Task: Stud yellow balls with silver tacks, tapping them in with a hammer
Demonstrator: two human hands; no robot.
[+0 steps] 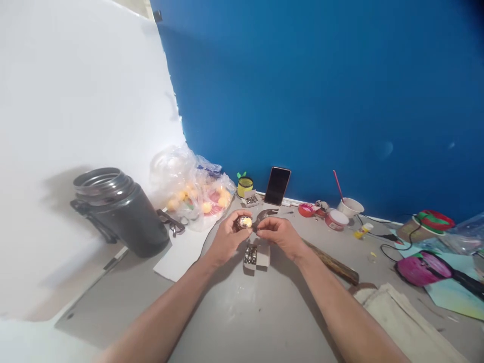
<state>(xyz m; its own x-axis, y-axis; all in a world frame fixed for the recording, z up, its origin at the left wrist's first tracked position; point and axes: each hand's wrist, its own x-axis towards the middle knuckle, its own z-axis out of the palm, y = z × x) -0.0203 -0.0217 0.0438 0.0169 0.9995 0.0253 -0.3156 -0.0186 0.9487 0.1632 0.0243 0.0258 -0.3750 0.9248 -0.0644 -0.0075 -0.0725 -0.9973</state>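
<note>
My left hand is closed around a small round object, pale yellow in the middle with a dark, shiny, studded-looking rim. Just to its right, my right hand has thumb and fingertips pinched together near that object. Whatever lies in the pinch is too small to make out. Below the hands stands an open small box holding several shiny silver pieces, perhaps tacks. Passing beneath my right hand and forearm is a hammer with a wooden handle; its metal claw head shows behind my fingers.
A large dark flask stands at left beside clear plastic bags. A phone leans on the blue wall, near a yellow pot and a second box of silver pieces. Right: a white cup, magenta item, folded cloth.
</note>
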